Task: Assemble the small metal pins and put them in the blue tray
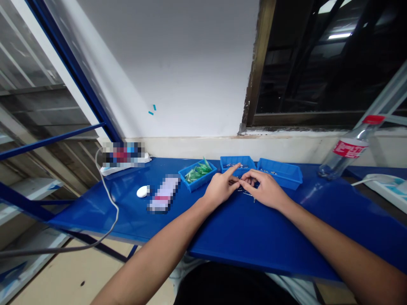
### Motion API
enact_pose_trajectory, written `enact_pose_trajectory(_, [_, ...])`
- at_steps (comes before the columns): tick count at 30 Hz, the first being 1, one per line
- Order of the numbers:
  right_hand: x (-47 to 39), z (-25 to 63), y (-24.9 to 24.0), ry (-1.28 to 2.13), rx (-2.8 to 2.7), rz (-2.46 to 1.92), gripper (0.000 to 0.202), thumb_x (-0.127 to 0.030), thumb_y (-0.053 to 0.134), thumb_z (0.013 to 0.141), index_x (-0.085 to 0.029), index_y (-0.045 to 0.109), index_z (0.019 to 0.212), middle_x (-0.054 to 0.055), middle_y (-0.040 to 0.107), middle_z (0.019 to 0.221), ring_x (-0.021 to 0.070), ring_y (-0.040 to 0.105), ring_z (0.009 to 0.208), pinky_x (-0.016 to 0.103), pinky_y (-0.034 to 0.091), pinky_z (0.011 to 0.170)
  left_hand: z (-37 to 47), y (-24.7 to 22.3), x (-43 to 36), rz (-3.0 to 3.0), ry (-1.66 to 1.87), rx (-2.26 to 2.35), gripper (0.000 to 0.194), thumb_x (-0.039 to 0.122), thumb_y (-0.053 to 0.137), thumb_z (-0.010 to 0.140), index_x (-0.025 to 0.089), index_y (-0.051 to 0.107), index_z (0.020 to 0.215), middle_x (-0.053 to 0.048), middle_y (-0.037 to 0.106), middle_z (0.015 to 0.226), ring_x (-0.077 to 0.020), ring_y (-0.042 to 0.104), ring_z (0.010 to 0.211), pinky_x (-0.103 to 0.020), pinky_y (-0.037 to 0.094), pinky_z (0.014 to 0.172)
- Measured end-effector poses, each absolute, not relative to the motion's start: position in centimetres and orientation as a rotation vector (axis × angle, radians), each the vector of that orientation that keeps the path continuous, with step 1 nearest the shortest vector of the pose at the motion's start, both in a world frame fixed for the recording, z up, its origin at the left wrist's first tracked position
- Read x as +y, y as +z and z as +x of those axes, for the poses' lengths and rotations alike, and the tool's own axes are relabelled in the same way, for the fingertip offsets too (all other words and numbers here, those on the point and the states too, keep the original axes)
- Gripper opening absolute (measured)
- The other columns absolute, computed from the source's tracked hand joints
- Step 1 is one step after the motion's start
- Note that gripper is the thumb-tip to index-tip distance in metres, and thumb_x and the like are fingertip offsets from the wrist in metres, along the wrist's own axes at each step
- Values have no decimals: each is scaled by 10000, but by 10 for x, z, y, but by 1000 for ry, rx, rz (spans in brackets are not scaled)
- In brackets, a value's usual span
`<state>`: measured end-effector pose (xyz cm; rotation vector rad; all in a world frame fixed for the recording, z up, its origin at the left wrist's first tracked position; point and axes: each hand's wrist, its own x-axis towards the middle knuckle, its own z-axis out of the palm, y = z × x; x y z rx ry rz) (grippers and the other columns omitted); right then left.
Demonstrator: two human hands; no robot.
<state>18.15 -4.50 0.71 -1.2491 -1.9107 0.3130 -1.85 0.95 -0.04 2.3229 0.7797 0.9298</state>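
Observation:
My left hand (222, 185) and my right hand (266, 188) meet fingertip to fingertip just above the blue table (241, 235). On the left, the index finger points forward while the thumb and other fingers are closed. My right thumb and fingers are pinched together; what either hand holds is too small and covered to make out. Thin silvery metal pieces (246, 193) lie on the table under and between the hands. Behind them stand a blue bin with similar small metal pieces (238, 160) and a wider blue bin (288, 175) with a few pieces inside.
A blue bin (193, 185) of green plastic packets (199, 173) sits left of my hands. Farther left lie a blurred-out flat object (164, 192), a white rounded object (143, 192) and a power strip (127, 166). A red-capped bottle (348, 148) stands at right.

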Motion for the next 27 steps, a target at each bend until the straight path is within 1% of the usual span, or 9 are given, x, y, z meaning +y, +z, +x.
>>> enact_pose_trajectory(3, [-47,181,10,314,-1900,-1271,169,-341,599,940,-230,673,836,25,695,805,189,608,685,335,496,666,-18,3,7,2372,931,746,696,213,688,923,255,426,1567,-19,809,1040,-195,782,932,-300,605,902])
enact_pose_trajectory(7, [-45,184,10,316,-1817,-1325,244,-399,549,990,-234,693,881,30,725,849,202,642,743,331,488,691,-17,8,7,2257,1036,708,593,252,689,937,221,505,1499,-39,793,1025,-169,760,844,-278,605,824])
enact_pose_trajectory(12, [-41,187,4,413,-1863,-1249,305,-398,464,1035,-237,706,941,53,749,975,225,693,890,354,521,812,-15,12,9,2026,1208,706,522,254,693,940,187,550,1438,-75,776,1048,-186,749,940,-294,603,846])
enact_pose_trajectory(15, [-39,185,0,472,-1933,-1235,290,-405,494,1021,-238,708,918,50,744,957,226,693,871,351,526,791,-15,12,8,1951,1189,683,558,243,698,933,177,519,1457,-74,773,1044,-182,749,937,-291,606,841])
enact_pose_trajectory(18, [-37,184,-5,590,-1844,-1257,280,-459,553,992,-237,716,939,43,747,928,219,693,827,344,542,759,-15,12,8,1959,1150,697,564,267,675,953,189,490,1480,-78,778,1090,-185,752,946,-300,608,847])
enact_pose_trajectory(21, [-32,187,-8,675,-1703,-1256,312,-506,566,978,-224,698,993,48,744,908,207,688,788,337,555,727,-16,11,8,2066,1124,756,461,291,624,984,191,549,1428,-85,775,1124,-201,749,976,-319,607,853])
enact_pose_trajectory(24, [-26,192,-8,654,-1670,-1262,348,-529,517,999,-216,668,990,36,710,831,179,650,707,316,536,678,-18,8,9,2347,1019,787,283,283,620,978,185,691,1234,-92,767,1142,-231,727,1038,-370,579,938])
enact_pose_trajectory(25, [-24,193,-8,642,-1671,-1267,359,-534,499,1006,-215,664,994,29,698,809,171,634,680,308,526,657,-18,7,9,2451,968,765,249,280,629,971,185,716,1184,-95,763,1156,-243,714,1073,-393,556,989])
enact_pose_trajectory(27, [-21,195,-7,629,-1669,-1274,376,-542,478,1012,-214,662,997,20,681,784,160,608,646,294,506,618,-18,4,9,2605,877,694,250,294,648,961,185,732,1170,-99,753,1197,-260,684,1148,-422,503,1075])
